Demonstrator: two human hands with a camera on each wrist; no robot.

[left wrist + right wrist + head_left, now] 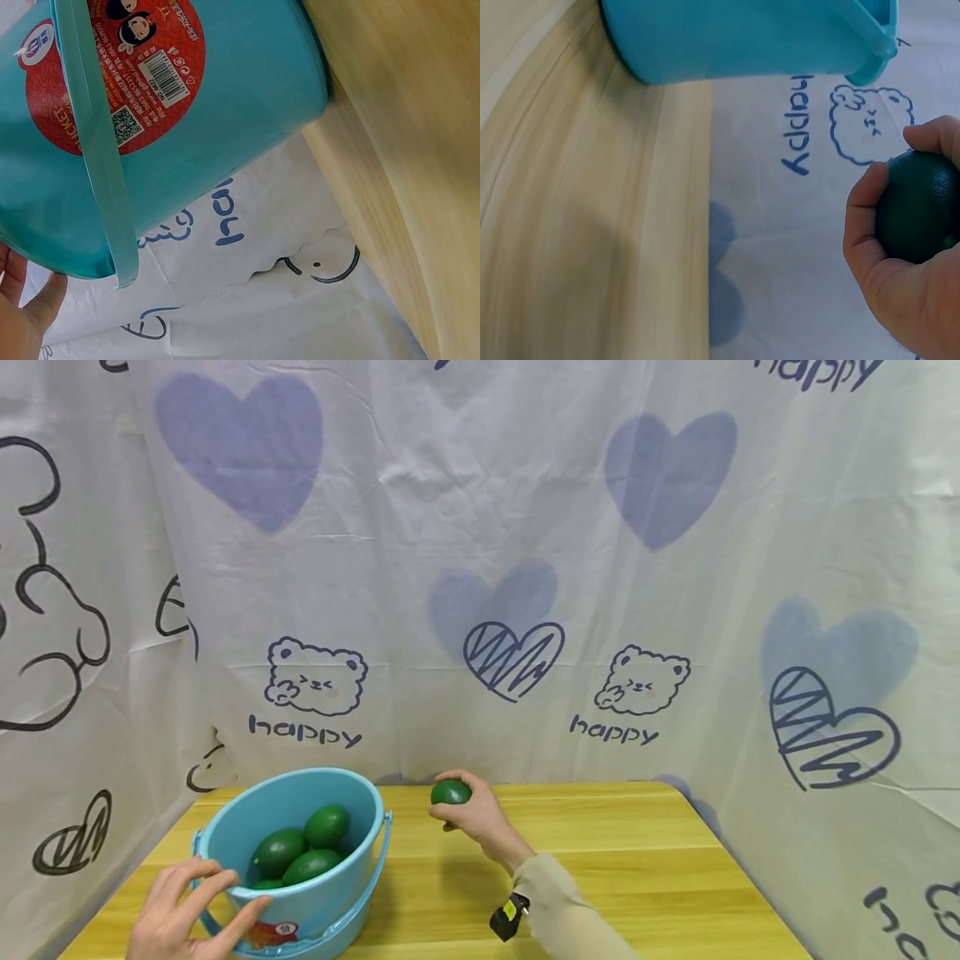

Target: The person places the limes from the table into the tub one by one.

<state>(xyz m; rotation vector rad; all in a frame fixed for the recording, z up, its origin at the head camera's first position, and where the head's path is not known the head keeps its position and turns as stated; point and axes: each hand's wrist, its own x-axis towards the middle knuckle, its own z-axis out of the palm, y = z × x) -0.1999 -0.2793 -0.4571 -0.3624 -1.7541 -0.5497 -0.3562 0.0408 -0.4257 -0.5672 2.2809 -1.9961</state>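
Observation:
My right hand (pixel 472 814) holds a dark green oval fruit (pixel 451 792) in the air above the table, to the right of the bucket. In the right wrist view, fingers and thumb curl round the same fruit (pixel 919 206). My left hand (pixel 183 910) grips the near left rim of the light blue bucket (pixel 330 893), fingers over the edge and thumb outside. The left wrist view shows fingertips (pixel 46 300) at that rim. Several more green fruits (pixel 311 866) lie inside the bucket; the lowest are partly hidden by its wall.
The bucket stands on a yellow wood-grain table (pixel 600 860), its handle (pixel 381 860) hanging down outside. A red label (pixel 161 75) is on its side. White printed cloth (pixel 480 527) hangs behind and at both sides. A small black device (pixel 508 917) sits at my right wrist.

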